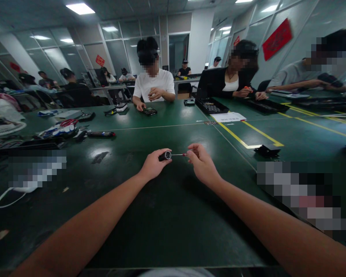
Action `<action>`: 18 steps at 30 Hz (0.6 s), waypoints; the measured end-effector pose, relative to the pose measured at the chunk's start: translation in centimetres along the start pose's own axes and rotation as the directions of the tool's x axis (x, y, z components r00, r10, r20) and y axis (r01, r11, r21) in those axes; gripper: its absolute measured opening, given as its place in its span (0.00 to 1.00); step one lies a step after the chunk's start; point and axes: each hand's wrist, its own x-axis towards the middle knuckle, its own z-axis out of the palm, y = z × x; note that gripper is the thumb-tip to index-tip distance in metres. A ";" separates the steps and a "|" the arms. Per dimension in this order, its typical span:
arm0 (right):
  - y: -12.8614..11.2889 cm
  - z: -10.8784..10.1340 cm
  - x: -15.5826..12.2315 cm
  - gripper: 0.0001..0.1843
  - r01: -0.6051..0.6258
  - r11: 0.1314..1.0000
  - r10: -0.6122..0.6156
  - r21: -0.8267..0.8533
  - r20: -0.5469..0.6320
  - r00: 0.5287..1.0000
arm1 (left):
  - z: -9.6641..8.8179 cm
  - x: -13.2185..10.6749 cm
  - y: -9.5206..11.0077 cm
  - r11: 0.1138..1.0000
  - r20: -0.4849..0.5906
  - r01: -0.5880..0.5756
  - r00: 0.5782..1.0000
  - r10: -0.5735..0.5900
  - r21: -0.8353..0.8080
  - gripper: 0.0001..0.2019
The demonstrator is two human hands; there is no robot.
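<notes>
My left hand [155, 164] is closed around a small black cylindrical part [167, 155] with a pale ring at its round end, held above the green table [161, 215]. In my right hand [201, 163], fingers pinch a thin screwdriver [178, 155] with a reddish handle end; most of the handle is hidden by the fingers. Its shaft points left and meets the side of the black part. Whether the tip sits in a screw is too small to tell.
A black pen-like tool [100, 134] and a pile of cables and tools [60, 129] lie at left. A small black object [266, 151] rests at right, near yellow tape [233, 135]. Across the table a person in a white shirt [155, 85] handles a device; others sit nearby.
</notes>
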 end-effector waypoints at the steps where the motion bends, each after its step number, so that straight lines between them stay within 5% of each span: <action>1: 0.1 0.0 0.1 0.13 -0.005 0.999 0.005 0.042 -0.007 1.000 | 0.0 0.0 0.0 1.000 -0.007 0.001 1.000 -0.001 -0.005 0.19; 5: 0.2 0.1 0.6 0.13 -0.078 0.973 0.087 0.217 -0.035 0.996 | -0.3 -0.3 0.6 1.000 -0.013 -0.015 1.000 0.015 0.021 0.19; 10: 1.5 -0.2 1.6 0.19 -0.355 0.830 0.390 0.430 0.006 0.921 | -0.7 -0.6 1.4 0.976 0.014 -0.107 0.994 0.106 0.188 0.16; 18: 2.1 -0.2 1.8 0.14 -0.268 0.863 0.367 0.429 -0.166 0.915 | -0.4 -0.4 0.4 0.987 -0.015 -0.021 1.000 0.024 0.158 0.16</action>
